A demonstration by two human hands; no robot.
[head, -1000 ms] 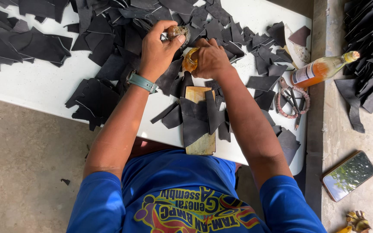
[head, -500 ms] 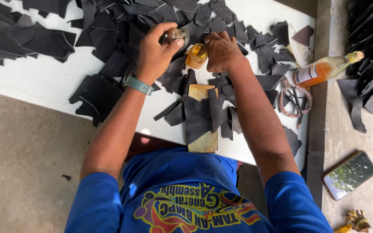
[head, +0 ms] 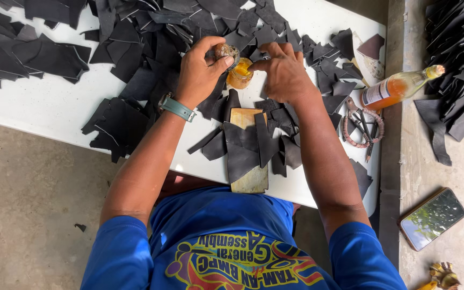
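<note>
Left hand (head: 198, 75) pinching brush (head: 225, 51) directly above upright glue jar (head: 239, 74), steadied by right hand (head: 283, 72) closed around it.

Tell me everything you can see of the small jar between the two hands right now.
The small jar looks like clear glass holding yellow-orange paste or glue. It stands roughly upright on the white table, ringed by dark leather scraps, just beyond the wooden board. Its mouth is open. The left hand holds a round, lid-like piece just over the jar's rim, while the right hand touches the jar's right side with its fingertips. The base is hidden by scraps.
</note>
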